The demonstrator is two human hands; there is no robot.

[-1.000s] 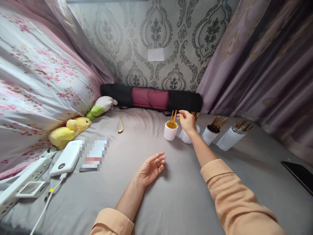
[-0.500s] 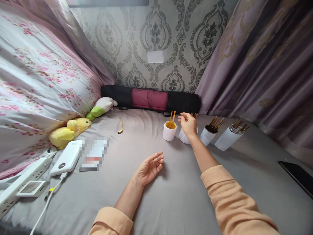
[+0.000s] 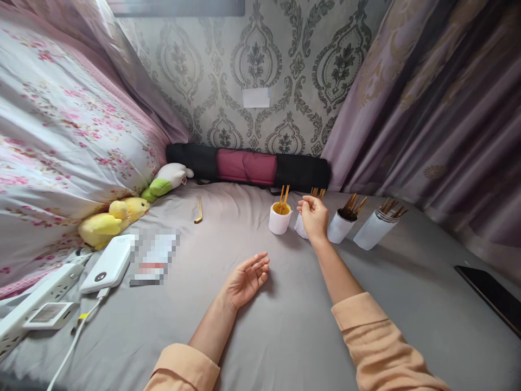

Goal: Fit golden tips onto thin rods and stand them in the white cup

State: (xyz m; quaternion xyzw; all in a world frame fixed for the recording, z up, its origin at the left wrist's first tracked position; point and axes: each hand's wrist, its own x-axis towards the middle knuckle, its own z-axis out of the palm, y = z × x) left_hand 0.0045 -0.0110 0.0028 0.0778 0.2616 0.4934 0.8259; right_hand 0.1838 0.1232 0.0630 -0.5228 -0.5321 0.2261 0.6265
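Note:
My left hand [image 3: 248,279] rests palm up on the grey sheet, its fingers loosely curled and apart, holding nothing. In front of the second cup [image 3: 300,228] is my right hand [image 3: 314,217], with bent fingers and nothing visible in them. That hand hides much of this white cup, and thin stick tips [image 3: 318,192] show above it. To its left stands a white cup with a yellow inside [image 3: 279,222], holding a few yellow sticks [image 3: 284,198]. On the right are a white-wrapped cup of brown sticks [image 3: 341,229] and a taller, tilted white container of sticks [image 3: 371,234].
A small bundle of thin gold sticks [image 3: 198,212] lies on the sheet. Plush toys [image 3: 116,217], a white power bank [image 3: 106,266], a blurred packet [image 3: 154,258] and a power strip [image 3: 38,304] line the left. A black phone [image 3: 488,296] lies right; a long black-and-red bag [image 3: 246,165] lies along the wall.
My right hand has come down slightly toward me, showing more of the stick tips behind it. My left hand stays in place on the sheet. The whole view has shifted slightly.

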